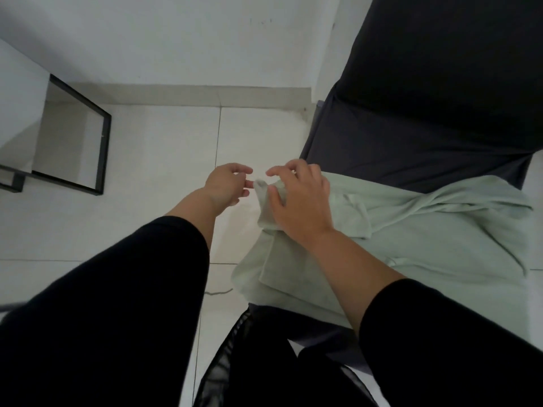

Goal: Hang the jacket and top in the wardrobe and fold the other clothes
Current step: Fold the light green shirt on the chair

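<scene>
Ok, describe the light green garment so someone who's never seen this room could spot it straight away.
Find the dark bed along the right side of the white tiled floor. The light green garment lies across its near end, one corner under the right hand. It is the only pale item; the black clothes beside it are dark.

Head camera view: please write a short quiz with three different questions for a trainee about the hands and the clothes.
1. True or false: the right hand rests on the pale green garment.
2. Which hand touches no cloth? A. the left hand B. the right hand C. neither
3. Fill in: the black-framed mirror leans against the wall, on the ____ side of the view.

Key
1. True: its fingers hold a corner of the cloth.
2. A: it is open, above the white floor tiles.
3. left
</scene>
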